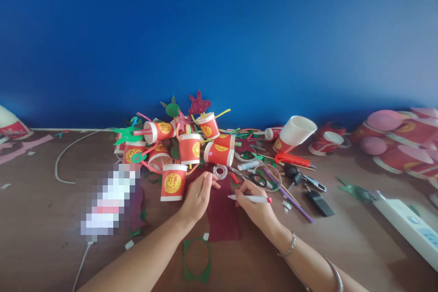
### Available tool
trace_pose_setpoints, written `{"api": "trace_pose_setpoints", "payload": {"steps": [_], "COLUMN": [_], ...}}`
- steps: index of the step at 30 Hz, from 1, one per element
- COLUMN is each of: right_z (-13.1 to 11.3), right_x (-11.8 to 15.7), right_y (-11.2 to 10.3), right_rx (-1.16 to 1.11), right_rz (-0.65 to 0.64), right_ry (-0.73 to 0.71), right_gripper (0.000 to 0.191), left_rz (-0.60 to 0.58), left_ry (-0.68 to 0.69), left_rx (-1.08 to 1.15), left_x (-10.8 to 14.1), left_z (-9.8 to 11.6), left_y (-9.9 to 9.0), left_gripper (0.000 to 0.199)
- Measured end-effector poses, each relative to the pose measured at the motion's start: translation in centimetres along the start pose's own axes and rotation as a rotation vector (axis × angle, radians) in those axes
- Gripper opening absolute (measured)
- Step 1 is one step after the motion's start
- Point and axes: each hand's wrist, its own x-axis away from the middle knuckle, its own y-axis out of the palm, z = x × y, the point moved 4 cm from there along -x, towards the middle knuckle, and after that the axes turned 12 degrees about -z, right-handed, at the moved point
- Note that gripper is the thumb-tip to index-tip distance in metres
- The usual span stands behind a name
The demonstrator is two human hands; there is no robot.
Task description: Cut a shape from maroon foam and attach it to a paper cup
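Observation:
My right hand (255,203) holds a white marker (252,199) with a red end, its tip pointing left over a dark red paper sheet (224,219). At the sheet's upper left edge rests my left hand (200,196), fingers apart and nothing seen in it. A white tape roll (220,172) and a small red cap (234,178) lie just beyond the hands. Beside my left hand stands a red paper cup (173,182) with a gold emblem.
More red cups (190,148) with paper shapes are piled behind. Scissors (256,179), a purple stick (294,200), keys (315,185) and stacked cups (296,132) lie right. A power strip (410,223) is far right; green paper (197,279) lies in front.

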Motion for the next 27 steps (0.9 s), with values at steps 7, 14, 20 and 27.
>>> {"api": "trace_pose_setpoints", "payload": {"steps": [7, 14, 20, 27], "right_z": [-0.09, -0.17, -0.41, -0.55], "right_x": [0.07, 0.13, 0.30, 0.31], "right_y": [0.10, 0.17, 0.26, 0.40], "right_rx": [0.013, 0.010, -0.019, -0.013], "right_rz": [0.010, 0.008, -0.017, -0.048], "right_ry": [0.013, -0.003, -0.012, -0.023], "right_gripper": [0.018, 0.018, 0.018, 0.018], "left_rz": [-0.002, -0.005, -0.001, 0.004], "left_ry": [0.005, 0.001, -0.001, 0.008], "left_rx": [-0.023, -0.030, -0.033, -0.022], "left_x": [0.03, 0.00, 0.03, 0.02], "left_z": [0.10, 0.15, 0.09, 0.28], "left_y": [-0.03, 0.00, 0.00, 0.01], "left_gripper": [0.037, 0.038, 0.038, 0.037]}}
